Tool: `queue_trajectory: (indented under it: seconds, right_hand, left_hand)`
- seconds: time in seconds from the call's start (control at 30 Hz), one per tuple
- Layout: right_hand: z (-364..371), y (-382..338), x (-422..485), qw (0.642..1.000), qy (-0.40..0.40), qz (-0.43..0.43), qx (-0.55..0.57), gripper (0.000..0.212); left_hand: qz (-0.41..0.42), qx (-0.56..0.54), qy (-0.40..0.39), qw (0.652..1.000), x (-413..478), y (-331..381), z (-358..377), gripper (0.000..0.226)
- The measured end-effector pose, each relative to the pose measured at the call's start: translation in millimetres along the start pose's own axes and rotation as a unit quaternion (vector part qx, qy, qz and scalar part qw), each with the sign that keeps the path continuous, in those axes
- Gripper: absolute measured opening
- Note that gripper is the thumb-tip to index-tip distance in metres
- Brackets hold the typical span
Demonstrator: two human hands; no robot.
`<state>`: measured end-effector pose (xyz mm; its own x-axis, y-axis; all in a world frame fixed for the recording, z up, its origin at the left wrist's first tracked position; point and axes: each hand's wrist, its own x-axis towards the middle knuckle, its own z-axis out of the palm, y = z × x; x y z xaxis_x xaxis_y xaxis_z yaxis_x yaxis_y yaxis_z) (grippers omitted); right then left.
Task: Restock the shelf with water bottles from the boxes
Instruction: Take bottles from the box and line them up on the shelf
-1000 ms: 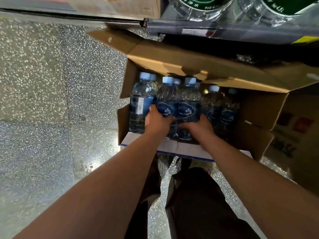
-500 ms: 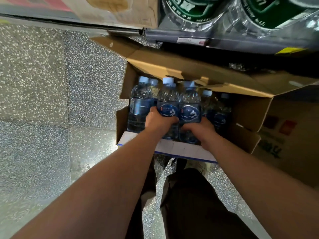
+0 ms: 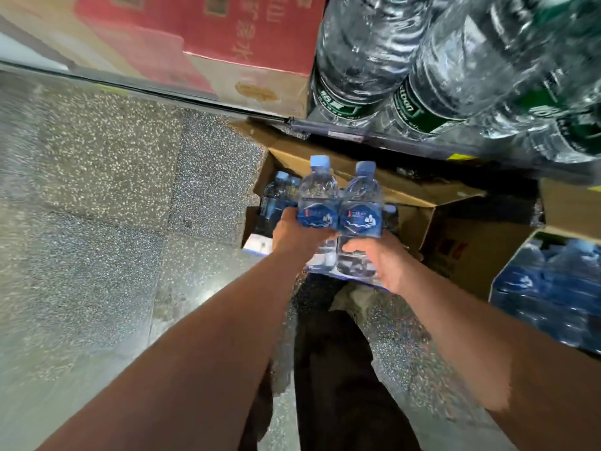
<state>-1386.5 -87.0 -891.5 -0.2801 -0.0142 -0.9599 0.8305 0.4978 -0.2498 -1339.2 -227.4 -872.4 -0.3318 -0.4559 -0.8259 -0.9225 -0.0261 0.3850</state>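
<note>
Head camera shows a job that looks far from done. The left hand [image 3: 292, 236] grips one small bottle [image 3: 317, 196] by its label, and the right hand [image 3: 380, 262] grips a second bottle [image 3: 362, 206] lower down. The two are upright and touching, held above the open box [image 3: 406, 190]. Neither is on the shelf [image 3: 374, 133] at the far side, which carries big bottles [image 3: 367, 53]. More small bottles [image 3: 276, 196] stand in the box, and another stocked box [image 3: 468, 265] sits at the right.
</note>
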Motion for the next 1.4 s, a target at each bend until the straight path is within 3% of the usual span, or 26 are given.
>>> queue_trajectory:
  seconds: [0.03,0.13,0.2,0.33,0.5,0.7,0.87,0.97,1.03,1.13,1.27,1.4]
  right_hand:
    - [-0.7,-3.0,-9.9,1.0,0.01,-0.019,0.001,0.068]
    - [-0.8,-11.3,-49.0,0.997,0.029,-0.065,0.009,0.035]
    - [3.4,-12.5,-80.9,0.996,0.028,-0.083,0.016,0.029]
    - [19.7,-11.2,-149.4,0.989,0.017,-0.147,0.028,0.035]
    - [40.8,-25.2,-245.1,0.974,0.017,-0.218,0.049,0.028]
    - [56.2,-54.8,-365.0,0.941,0.019,-0.321,0.101,0.043]
    - [54.9,-74.6,-462.2,0.912,0.055,-0.385,0.128,0.031]
    - [50.8,-81.1,-508.5,0.891,0.076,-0.43,0.122,0.043]
    - [45.0,-84.1,-539.4,0.872,0.076,-0.467,0.125,0.034]
    - [33.9,-89.0,-572.7,0.855,0.068,-0.505,0.1,0.036]
    - [17.8,-93.3,-604.9,0.849,0.077,-0.507,0.124,0.05]
    - [2.6,-101.3,-627.0,0.839,0.077,-0.516,0.151,0.049]
  left_hand:
    - [0.006,-0.01,0.0,1.0,-7.6,2.9,-5.5,0.06]
    - [0.04,-0.036,-0.02,0.998,-34.6,11.8,-26.5,0.061]
    - [0.069,-0.039,-0.033,0.996,-53.4,12.8,-43.8,0.066]
    - [0.117,-0.061,-0.056,0.99,-101.6,13.9,-87.3,0.059]
    - [0.184,-0.084,-0.044,0.978,-178.7,29.5,-156.8,0.052]
    - [0.249,-0.107,-0.012,0.962,-272.6,68.8,-236.3,0.085]
    - [0.326,-0.167,-0.003,0.931,-348.0,92.9,-281.7,0.091]
    - [0.364,-0.172,-0.026,0.915,-388.5,108.2,-298.1,0.074]
    - [0.381,-0.171,-0.014,0.909,-417.6,118.6,-308.8,0.077]
    - [0.399,-0.154,-0.008,0.904,-448.9,130.2,-319.0,0.063]
    - [0.427,-0.137,-0.007,0.894,-473.9,146.8,-322.7,0.061]
    - [0.445,-0.13,-0.006,0.886,-490.0,168.0,-320.6,0.057]
